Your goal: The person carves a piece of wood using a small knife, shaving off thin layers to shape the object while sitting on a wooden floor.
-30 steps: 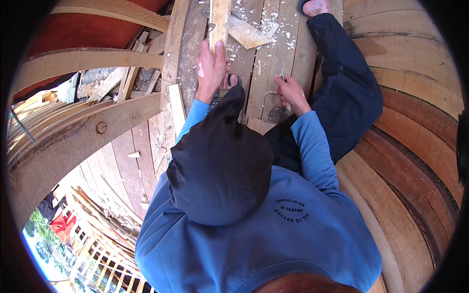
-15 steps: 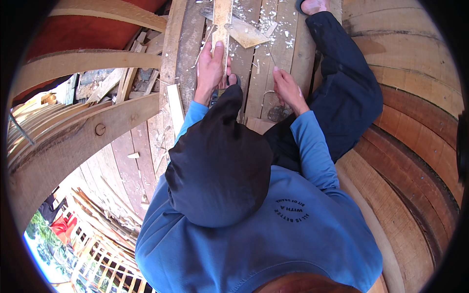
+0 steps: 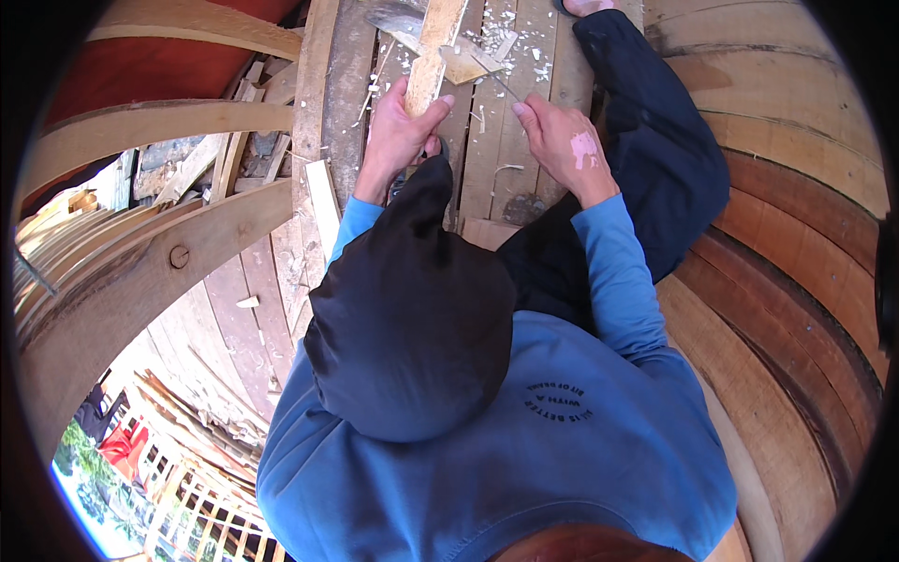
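In my left hand (image 3: pixel 398 140) is the near end of a long pale wooden strip (image 3: pixel 427 82), notched along its edges, with the thumb along its right side and the fingers around it. My right hand (image 3: pixel 567 150) is closed on a thin grey metal tool (image 3: pixel 503 86); its handle is hidden in the grip. The tool's far end slants left and lies over a flat, pointed piece of wood (image 3: pixel 465 64), close to the strip's notch. That piece sits under the strip on the planks. Whether the tool touches wood I cannot tell.
Pale shavings (image 3: pixel 538 51) are scattered over the plank floor (image 3: pixel 496 178). My bent left knee (image 3: pixel 412 309) rises between my arms; my right leg (image 3: pixel 655 178) stretches to the right. Curved planks (image 3: pixel 796 234) form a wall there. Curved timber ribs (image 3: pixel 169 248) stand at left.
My right hand has moved forward with the tool, whose far end is now over the pointed wood. The strip's far end has swung slightly right. The whole view has shifted a little.
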Demonstrator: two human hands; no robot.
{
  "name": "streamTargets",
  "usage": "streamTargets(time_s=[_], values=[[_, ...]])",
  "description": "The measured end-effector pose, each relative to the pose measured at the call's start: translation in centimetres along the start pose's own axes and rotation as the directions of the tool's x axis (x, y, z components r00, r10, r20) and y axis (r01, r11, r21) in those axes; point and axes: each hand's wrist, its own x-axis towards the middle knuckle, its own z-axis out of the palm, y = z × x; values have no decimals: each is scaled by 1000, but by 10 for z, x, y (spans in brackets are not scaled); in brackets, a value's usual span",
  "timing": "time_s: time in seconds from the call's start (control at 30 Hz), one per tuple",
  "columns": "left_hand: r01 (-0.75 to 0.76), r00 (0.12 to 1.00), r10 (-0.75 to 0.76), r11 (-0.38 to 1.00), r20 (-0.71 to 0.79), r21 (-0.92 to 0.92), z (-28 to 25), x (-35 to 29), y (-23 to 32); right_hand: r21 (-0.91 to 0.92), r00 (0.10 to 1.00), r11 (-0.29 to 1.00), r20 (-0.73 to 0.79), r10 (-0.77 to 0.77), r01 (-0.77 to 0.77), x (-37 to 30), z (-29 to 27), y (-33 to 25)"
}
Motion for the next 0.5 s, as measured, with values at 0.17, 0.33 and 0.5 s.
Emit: streamTargets(time_s=[0.17, 0.33, 0.5], values=[[60, 998, -62, 994, 23, 89, 3, -11, 20, -123, 997, 991, 59, -44, 51, 7, -18, -4], [49, 997, -49, 999, 60, -6, -1, -14, 19, -121, 992, 993, 123, 5, 10, 10, -19, -9], [68, 995, -64, 997, 81, -44, -2, -15, 18, -92, 990, 995, 133, 44, -32, 11, -11, -17]])
